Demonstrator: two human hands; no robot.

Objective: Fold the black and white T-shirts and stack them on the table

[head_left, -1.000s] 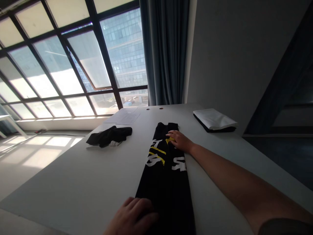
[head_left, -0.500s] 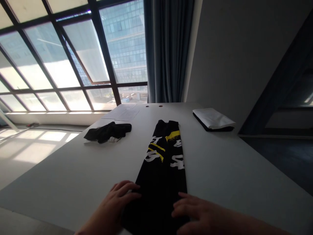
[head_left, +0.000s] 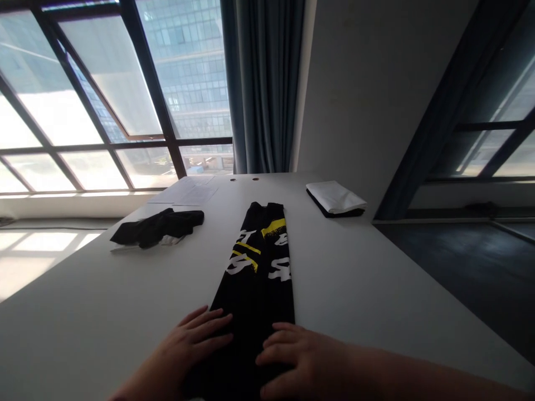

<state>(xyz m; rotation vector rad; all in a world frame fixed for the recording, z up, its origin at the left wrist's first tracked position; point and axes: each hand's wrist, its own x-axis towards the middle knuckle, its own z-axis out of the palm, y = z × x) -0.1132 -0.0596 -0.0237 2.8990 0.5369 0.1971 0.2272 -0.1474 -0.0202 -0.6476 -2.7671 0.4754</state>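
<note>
A black garment [head_left: 253, 295] with white and yellow print lies folded into a long strip on the white table, its far end narrower. My left hand [head_left: 192, 345] rests on its left edge near the bottom of the view, fingers apart and stretched over the cloth. On the right edge lies my right hand [head_left: 292, 356], its fingers spread and slightly bent on the fabric. Neither hand grips the cloth. The garment's near end is partly hidden by the hands and the dark shadow.
A crumpled black cloth [head_left: 156, 227] lies on the table [head_left: 355, 289] at the left. Sheets of paper [head_left: 188, 192] are behind it. Folded white cloth [head_left: 335, 196] sits on black cloth at the back right. A curtain [head_left: 265, 89] hangs beyond the table.
The view has turned to the right, so the table and the things on it appear further left. Both hands remain on the garment, the right one lying slightly further inward over it.
</note>
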